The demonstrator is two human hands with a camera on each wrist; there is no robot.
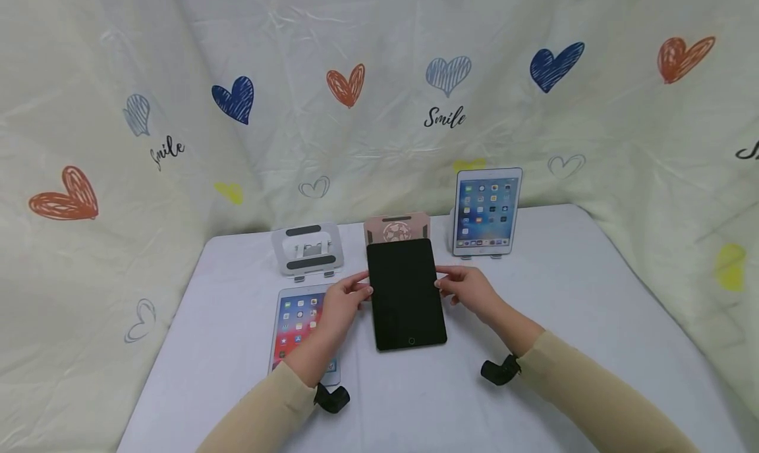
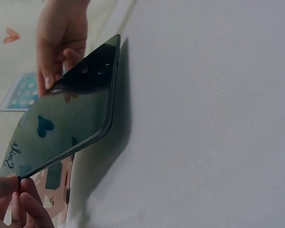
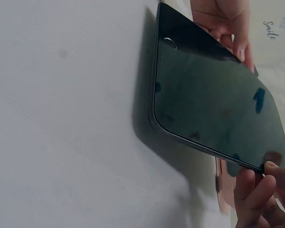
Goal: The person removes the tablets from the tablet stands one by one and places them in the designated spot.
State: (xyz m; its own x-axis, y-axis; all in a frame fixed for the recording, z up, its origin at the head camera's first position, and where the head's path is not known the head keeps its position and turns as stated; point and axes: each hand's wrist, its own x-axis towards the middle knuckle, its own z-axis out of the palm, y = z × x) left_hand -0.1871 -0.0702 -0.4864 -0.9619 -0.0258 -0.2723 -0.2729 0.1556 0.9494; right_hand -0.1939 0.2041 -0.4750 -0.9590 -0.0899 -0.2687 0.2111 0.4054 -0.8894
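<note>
In the head view, the black tablet (image 1: 407,295) sat near the middle of the scene, held up off the white counter (image 1: 450,407), its round button toward 6 o'clock and its screen dark. The left hand (image 1: 346,298) pinched its 9 o'clock edge, and the right hand (image 1: 468,290) pinched the edge at 3 o'clock, so both hands were narrow on the same thing. In the wrist views the black tablet was tilted, a shadow spread on the counter below it, and hearts were mirrored in its glass. At 12 o'clock from it stood a pink stand (image 1: 397,231), its lower part hidden behind the tablet; whether the two touched could not be told. A grey stand (image 1: 311,262) stood at 10 o'clock, with nothing resting on it. At 8 o'clock a flat white tablet (image 1: 296,321) lay on the counter, its screen lit and partly covered by the left forearm. Between 1 and 2 o'clock, an upright white tablet (image 1: 487,211) leaned on a stand, rows of icons on its lit blue screen. Beige sleeves (image 1: 599,394) covered the forearms, with a small black camera (image 1: 501,371) at each wrist. Behind the counter hung a pale cloth (image 1: 379,137) printed with hearts and "Smile".
</note>
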